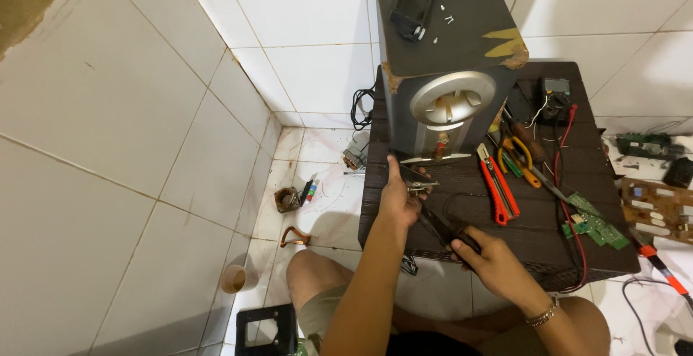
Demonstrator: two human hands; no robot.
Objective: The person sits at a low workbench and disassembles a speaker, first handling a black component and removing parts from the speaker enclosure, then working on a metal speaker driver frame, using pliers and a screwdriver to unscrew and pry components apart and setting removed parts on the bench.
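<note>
while left hand point(399, 198) steadies part point(421, 185) — right hand point(492, 261) grips pliers point(446, 230)

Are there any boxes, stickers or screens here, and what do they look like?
Yellow sticker patches: top right of the dark speaker box, torn shapes.
Meter: back right of the dark table, small, black, with a grey screen.
Green circuit boards: right side of the table, flat.
Brown circuit board: on the floor at right, with white label strips.
No packages show.
</note>
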